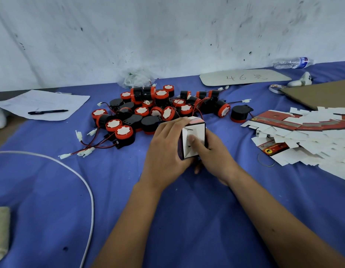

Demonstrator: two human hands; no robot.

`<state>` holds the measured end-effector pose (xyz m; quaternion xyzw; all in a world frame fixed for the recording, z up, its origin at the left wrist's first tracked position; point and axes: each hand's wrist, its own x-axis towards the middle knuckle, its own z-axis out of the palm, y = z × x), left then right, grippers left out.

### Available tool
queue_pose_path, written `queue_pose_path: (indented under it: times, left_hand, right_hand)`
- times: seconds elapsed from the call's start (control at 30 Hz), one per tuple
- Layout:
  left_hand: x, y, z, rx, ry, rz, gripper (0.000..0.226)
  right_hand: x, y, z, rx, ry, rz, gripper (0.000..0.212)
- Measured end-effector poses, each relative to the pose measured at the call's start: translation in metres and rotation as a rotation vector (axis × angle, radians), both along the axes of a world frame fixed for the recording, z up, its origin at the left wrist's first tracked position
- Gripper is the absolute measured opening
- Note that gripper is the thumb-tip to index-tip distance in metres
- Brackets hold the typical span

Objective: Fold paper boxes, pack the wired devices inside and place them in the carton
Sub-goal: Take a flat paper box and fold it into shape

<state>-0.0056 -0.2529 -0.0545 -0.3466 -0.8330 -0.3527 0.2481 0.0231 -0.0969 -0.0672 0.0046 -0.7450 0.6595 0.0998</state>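
Note:
A small paper box (195, 130), white on its folded end with a red top edge, is held above the blue table cover (51, 190) at the middle. My left hand (166, 149) grips its left side, fingers wrapped over the top. My right hand (212, 153) holds the right side and its thumb presses on the white end flaps. Behind the box lies a heap of several wired devices (160, 109), black and red cylinders with white faces, red-black wires and white plugs. A pile of flat unfolded boxes (303, 136) lies at the right.
A brown cardboard sheet (322, 93) lies at the far right edge. Paper with a black pen (48, 112) sits at back left. A white cable (86, 182) curves across the left. A water bottle (293, 62), a card marked 46 (243, 77) and a plastic bag (135, 78) lie by the wall.

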Motion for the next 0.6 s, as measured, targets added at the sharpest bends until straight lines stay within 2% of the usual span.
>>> queue_pose_path:
  times: [0.1, 0.27, 0.6]
  left_hand:
    - [-0.002, -0.001, -0.003, 0.004, -0.022, 0.013, 0.078]
    - [-0.004, 0.001, -0.008, -0.012, 0.002, 0.021, 0.079]
    - [-0.003, 0.01, -0.011, -0.043, 0.097, 0.029, 0.081]
  right_hand:
    - [0.0, 0.005, 0.001, 0.064, 0.046, -0.025, 0.023]
    - [-0.001, 0.01, 0.001, 0.038, 0.152, -0.128, 0.041]
    - [-0.005, 0.014, -0.003, 0.082, 0.182, -0.228, 0.037]
